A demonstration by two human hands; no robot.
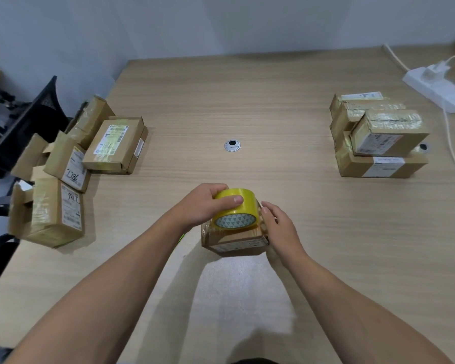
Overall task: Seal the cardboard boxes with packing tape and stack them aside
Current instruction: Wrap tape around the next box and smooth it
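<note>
Left hand (202,206) is gripping the tape roll (234,212) atop the small box (234,243). Right hand (280,228) is resting against that box, fingers (268,210) relaxed, grasping nothing.

Office: grommeted desk (273,101), power strip (439,90)

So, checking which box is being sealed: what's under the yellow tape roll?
A small cardboard box sits under the tape roll, which the left hand grips. The right hand rests against the box's side. Roll and hands cover the box's top, so its seam cannot be seen.
</note>
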